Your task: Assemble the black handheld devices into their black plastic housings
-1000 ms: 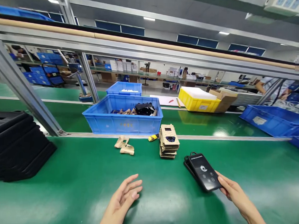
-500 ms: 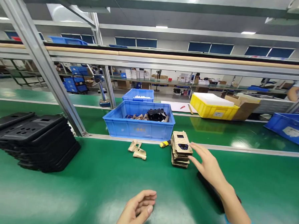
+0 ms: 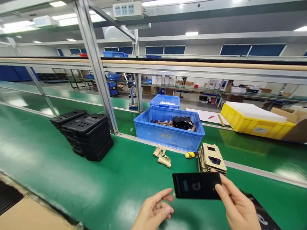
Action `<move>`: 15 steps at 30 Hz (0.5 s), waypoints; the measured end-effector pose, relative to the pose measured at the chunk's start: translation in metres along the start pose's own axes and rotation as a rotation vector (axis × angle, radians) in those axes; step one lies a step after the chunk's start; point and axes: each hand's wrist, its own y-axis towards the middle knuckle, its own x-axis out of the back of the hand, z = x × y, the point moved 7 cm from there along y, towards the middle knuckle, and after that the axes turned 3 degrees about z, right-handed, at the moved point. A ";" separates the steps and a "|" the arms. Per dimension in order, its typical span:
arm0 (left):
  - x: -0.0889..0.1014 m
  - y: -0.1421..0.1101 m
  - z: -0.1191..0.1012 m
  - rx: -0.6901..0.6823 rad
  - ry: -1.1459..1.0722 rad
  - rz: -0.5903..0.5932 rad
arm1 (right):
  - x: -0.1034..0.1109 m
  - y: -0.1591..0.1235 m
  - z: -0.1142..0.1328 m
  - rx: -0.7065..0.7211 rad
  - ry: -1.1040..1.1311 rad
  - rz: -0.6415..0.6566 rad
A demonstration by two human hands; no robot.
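Note:
My right hand holds a thin black panel with a pale round logo by its right edge, lifted above the green belt. My left hand hovers just below the panel's left end, fingers curled and half closed, holding nothing. Behind the panel sits a stack of brown cardboard inserts with cut-outs. A black device with printed buttons lies on the belt under my right wrist.
A blue bin of black and brown parts stands behind, with cardboard scraps and a small yellow object in front. Stacked black moulded trays lie left. A yellow bin sits far right. A cardboard box is at bottom left.
My right hand left the cardboard stack and now holds a black panel in front of me. The view swung left. My left hand rose toward the panel.

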 end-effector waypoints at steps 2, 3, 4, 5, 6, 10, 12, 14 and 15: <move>-0.004 -0.002 -0.001 0.059 -0.028 0.045 | -0.023 -0.013 -0.015 -0.127 0.220 0.124; -0.005 -0.003 0.000 0.110 -0.022 0.064 | -0.032 -0.019 -0.023 -0.178 0.298 0.169; -0.004 -0.006 0.001 0.165 -0.011 0.076 | -0.041 -0.023 -0.031 -0.217 0.344 0.218; -0.002 -0.008 0.003 0.214 -0.001 0.085 | -0.047 -0.025 -0.037 -0.234 0.353 0.248; 0.000 -0.010 0.003 0.246 -0.004 0.099 | -0.051 -0.027 -0.040 -0.225 0.317 0.270; -0.003 -0.016 0.002 0.255 -0.103 0.221 | -0.070 -0.034 -0.028 0.020 0.041 0.392; -0.009 -0.017 0.002 0.248 -0.144 0.261 | -0.094 -0.048 -0.019 0.073 0.124 0.580; -0.016 -0.017 0.000 0.240 -0.170 0.284 | -0.117 -0.066 -0.014 0.007 0.336 0.745; -0.020 -0.017 -0.002 0.226 -0.192 0.298 | -0.125 -0.073 -0.012 -0.046 0.443 0.780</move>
